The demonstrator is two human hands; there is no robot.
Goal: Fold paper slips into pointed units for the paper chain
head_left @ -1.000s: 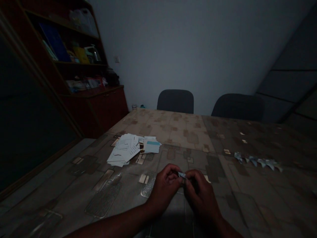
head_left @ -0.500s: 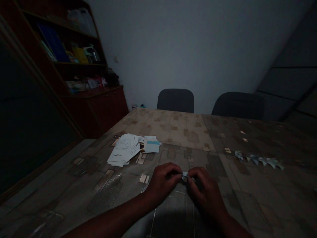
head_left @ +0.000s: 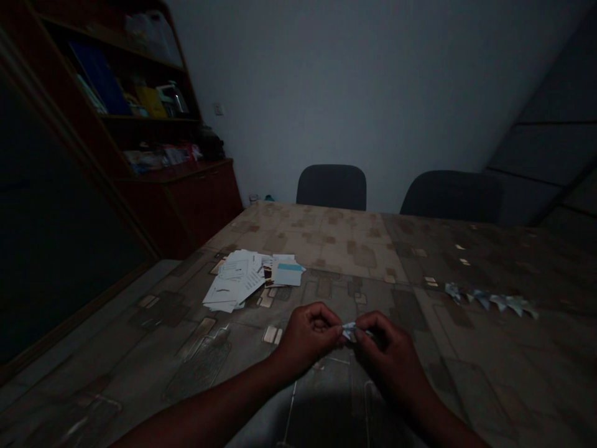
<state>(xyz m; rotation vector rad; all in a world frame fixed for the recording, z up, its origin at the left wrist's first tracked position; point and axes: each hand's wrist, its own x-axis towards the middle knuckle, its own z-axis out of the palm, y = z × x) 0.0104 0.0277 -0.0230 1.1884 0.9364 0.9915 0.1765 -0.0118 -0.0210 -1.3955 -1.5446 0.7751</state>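
Between my hands, just above the near part of the table, is a small piece of folded paper point(head_left: 348, 331), whitish and partly covered by my fingers. My left hand point(head_left: 311, 336) pinches its left end between thumb and forefinger. On the other end, the thumb and forefinger of my right hand point(head_left: 389, 351) are closed in the same way. A chain of pointed folded paper pieces point(head_left: 492, 300) lies on the table to the right. To the left rests a loose pile of printed paper slips point(head_left: 236, 280), with a blue-striped slip point(head_left: 286, 272) at its right side.
A patterned cloth covers the table point(head_left: 321, 233). Two dark chairs, a left one point(head_left: 331, 186) and a right one point(head_left: 450, 196), stand at the far edge before a wall. A wooden cabinet point(head_left: 196, 199) with filled shelves is at the left. The room is dim.
The fingers of my right hand have shifted slightly on the folded paper, which now looks tilted and shows more of its face. The pile and the chain lie as before.
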